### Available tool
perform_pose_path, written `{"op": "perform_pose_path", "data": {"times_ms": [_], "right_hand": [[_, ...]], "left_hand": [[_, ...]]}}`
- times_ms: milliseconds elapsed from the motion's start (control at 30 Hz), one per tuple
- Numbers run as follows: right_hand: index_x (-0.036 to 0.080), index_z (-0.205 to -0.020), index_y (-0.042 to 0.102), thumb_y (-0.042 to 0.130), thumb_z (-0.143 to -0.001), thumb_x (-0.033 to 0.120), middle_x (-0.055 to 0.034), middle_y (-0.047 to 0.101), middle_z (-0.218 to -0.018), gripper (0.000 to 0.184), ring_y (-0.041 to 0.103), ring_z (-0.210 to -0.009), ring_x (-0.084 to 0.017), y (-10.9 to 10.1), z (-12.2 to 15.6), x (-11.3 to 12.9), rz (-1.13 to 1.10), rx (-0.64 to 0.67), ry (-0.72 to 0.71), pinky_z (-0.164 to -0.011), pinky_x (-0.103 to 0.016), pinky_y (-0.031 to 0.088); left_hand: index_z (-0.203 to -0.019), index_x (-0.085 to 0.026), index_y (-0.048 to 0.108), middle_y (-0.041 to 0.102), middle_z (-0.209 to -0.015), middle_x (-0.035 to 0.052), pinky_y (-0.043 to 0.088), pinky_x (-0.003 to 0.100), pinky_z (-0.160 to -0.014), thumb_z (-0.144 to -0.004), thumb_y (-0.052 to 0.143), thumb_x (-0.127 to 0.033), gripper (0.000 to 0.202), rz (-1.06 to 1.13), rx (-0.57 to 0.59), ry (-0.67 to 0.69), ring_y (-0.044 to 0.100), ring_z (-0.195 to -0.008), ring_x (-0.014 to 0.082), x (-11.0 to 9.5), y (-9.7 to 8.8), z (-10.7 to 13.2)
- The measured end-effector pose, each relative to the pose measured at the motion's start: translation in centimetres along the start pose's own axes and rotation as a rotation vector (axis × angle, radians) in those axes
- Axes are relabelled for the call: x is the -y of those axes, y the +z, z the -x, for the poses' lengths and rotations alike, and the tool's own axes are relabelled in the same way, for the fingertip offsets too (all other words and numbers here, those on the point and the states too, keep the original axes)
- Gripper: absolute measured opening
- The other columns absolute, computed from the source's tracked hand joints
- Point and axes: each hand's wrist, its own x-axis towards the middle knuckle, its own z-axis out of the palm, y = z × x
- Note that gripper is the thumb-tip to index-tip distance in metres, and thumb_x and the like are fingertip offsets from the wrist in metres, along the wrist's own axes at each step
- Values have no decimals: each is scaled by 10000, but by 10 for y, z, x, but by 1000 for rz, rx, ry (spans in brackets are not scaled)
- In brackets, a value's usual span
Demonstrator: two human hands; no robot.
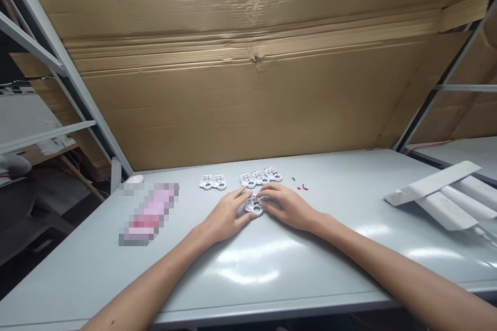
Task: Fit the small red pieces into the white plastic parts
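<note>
A small white plastic part with a round ring [256, 210] lies on the table between my hands. My left hand [229, 215] grips its left side, thumb at the near edge and fingers at the far edge. From the right, the fingers of my right hand [287, 206] close on the same part; a small dark piece shows near their tips. Just beyond stand three similar white parts [261, 178] in a row, with red and black bits on them. Two more white parts [213, 182] lie side by side farther left.
Small red and black pieces [304, 188] lie right of the row, with a tiny black piece [293, 179] behind them. A blurred pink item [153, 212] is at left, near a white rounded object [135, 179]. White folded panels [442, 196] occupy the right. Cardboard [248, 114] walls the back.
</note>
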Motion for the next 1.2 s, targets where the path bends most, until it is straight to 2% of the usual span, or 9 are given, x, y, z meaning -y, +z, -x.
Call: {"op": "perform_pose_path", "data": {"times_ms": [200,400,567,733,833,967,1100,1200], "right_hand": [[197,-889,716,534,-941,233,-75,661,-859,193,616,-791,-196,1,-1,1,54,10,-17,-696,-319,502],[191,-909,699,470,-960,203,-86,681,-890,236,626,-788,-195,1,-1,3,65,-4,-36,-691,-313,490],[213,-955,681,481,-943,189,-62,711,-940,202,648,-819,-196,-3,-2,3,-15,-86,40,-749,-327,492],[222,-966,650,472,-936,215,-47,718,-929,181,643,-781,-195,-9,-3,1,11,-103,164,-710,-330,493],[224,-941,658,463,-945,254,-63,704,-953,197,636,-807,-210,-19,-2,-8,101,-63,170,-737,-353,494],[215,-881,693,497,-929,285,-98,681,-1033,214,628,-927,-245,-43,1,-28,153,22,157,-811,-385,497],[225,-838,700,536,-890,288,-86,683,-1017,183,629,-933,-255,-64,4,-41,142,102,262,-823,-394,501],[225,-846,709,533,-881,281,-81,686,-1019,188,634,-930,-258,-68,6,-43,140,137,327,-816,-388,506]], "left_hand": [[-1381,-244,511,489,-1451,101,348,472,-1115,-933,553,-521,528,53,6,-14,416,-1364,292,-1,2,-2],[-1368,-245,528,495,-1447,90,361,453,-1110,-915,587,-515,531,51,-4,-44,432,-1350,289,-2,3,-4],[-1356,-282,540,500,-1440,76,384,453,-1090,-919,580,-514,497,38,-17,-34,461,-1326,288,-3,1,-3],[-1370,-271,525,514,-1422,83,425,421,-1052,-944,536,-500,485,16,-5,-8,513,-1271,286,-3,-3,-2],[-1380,-269,509,516,-1419,74,434,401,-1043,-961,508,-478,469,-10,-4,7,525,-1257,273,-2,-4,-1],[-1385,-258,502,515,-1426,68,420,380,-1060,-969,498,-443,455,-26,3,34,512,-1275,259,-1,-6,1],[-1396,-272,480,516,-1432,48,418,374,-1068,-977,483,-425,447,-47,10,59,496,-1298,246,2,-8,3],[-1404,-253,471,503,-1442,67,416,385,-1071,-981,470,-416,453,-81,12,67,495,-1298,255,3,-10,4]]}}
